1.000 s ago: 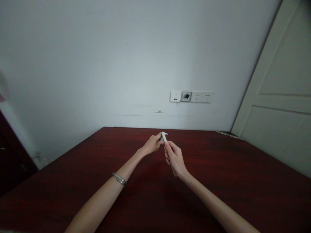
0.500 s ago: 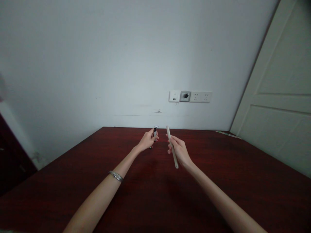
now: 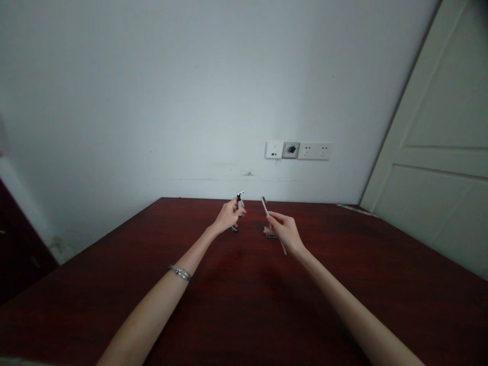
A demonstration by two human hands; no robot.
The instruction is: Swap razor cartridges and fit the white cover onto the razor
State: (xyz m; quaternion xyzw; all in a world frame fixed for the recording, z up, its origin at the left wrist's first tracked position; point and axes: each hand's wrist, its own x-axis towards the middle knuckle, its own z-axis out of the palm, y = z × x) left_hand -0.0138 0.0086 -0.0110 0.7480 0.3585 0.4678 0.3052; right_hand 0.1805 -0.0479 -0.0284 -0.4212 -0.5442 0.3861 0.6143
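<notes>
My left hand [image 3: 227, 214] is closed round the handle of a razor [image 3: 240, 201], its silver T-shaped head pointing up. Just below those fingers shows a small dark and green piece [image 3: 234, 229]; whether it belongs to the razor is unclear. My right hand [image 3: 286, 231] grips a pale toothbrush [image 3: 265, 205] with dark bristles, tilted, its head up and its tail emerging under the palm. A small greenish, box-like thing [image 3: 271, 235] is partly hidden by the right fingers, and I cannot tell if it is held or lies on the table.
Both forearms reach over a dark red wooden table [image 3: 244, 305]. Its far edge meets a white wall with a row of sockets [image 3: 299, 151]. A pale panelled door [image 3: 438, 168] stands at the right, and a flat strip [image 3: 356, 210] lies at the far right corner.
My left hand has moved slightly left and up with the razor. My right hand has turned the toothbrush, so its dark bristles now show, and the greenish box-like thing has come into view.
</notes>
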